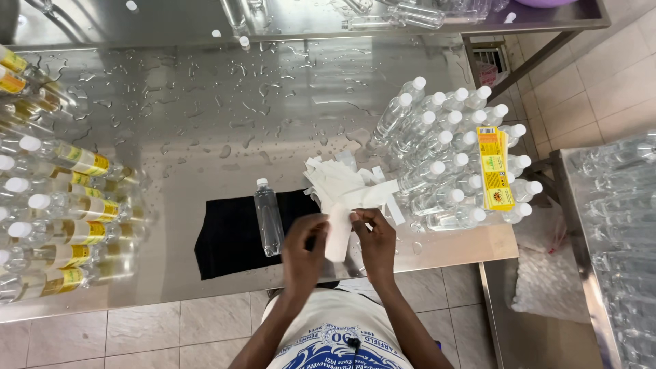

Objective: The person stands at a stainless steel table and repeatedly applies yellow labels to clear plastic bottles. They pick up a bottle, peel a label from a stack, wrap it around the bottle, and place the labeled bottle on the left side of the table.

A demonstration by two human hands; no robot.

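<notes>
hands: left hand (303, 247) and right hand (374, 240) both pinch one white strip (337, 234), fingers closed on its sides
strip: just right of the clear bottle (268, 216) lying on the black cloth (229, 236)
doing it well: I judge peeling slowly from one corner keeps it flat
edges: table edge (444, 254) just beyond the bottle's base; open wet steel beyond its cap

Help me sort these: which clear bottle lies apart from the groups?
The unlabelled bottle on the black cloth, beside the left hand.
</notes>
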